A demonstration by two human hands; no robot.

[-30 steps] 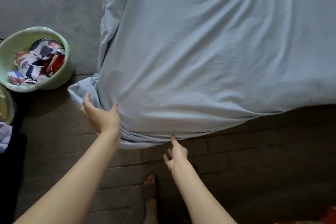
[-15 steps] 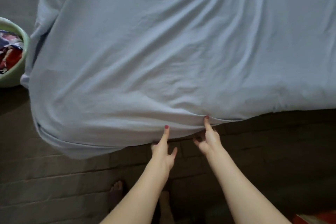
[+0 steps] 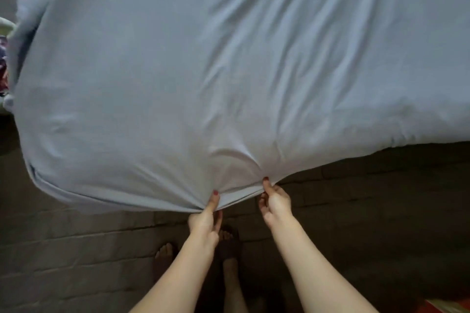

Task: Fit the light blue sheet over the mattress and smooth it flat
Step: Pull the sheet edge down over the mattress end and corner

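The light blue sheet point(image 3: 229, 71) covers the mattress and fills most of the view, with long creases running from its near edge up to the far right. The mattress itself is hidden under it. My left hand point(image 3: 206, 218) pinches a bunched fold of the sheet at the near edge. My right hand point(image 3: 276, 202) grips the same edge a hand's width to the right, thumb on top. The cloth puckers between the two hands. The near left corner point(image 3: 38, 175) is wrapped in the sheet.
A dark brick floor point(image 3: 76, 249) lies below the bed edge, with my bare feet point(image 3: 229, 244) on it. A green basin point(image 3: 5, 30) with patterned cloth peeks in at the left edge. Something red point(image 3: 442, 307) shows at the bottom right corner.
Both hands went from pointing fingers at the sheet's edge to closing on it. The view shifted further right, so the basin has nearly left the frame.
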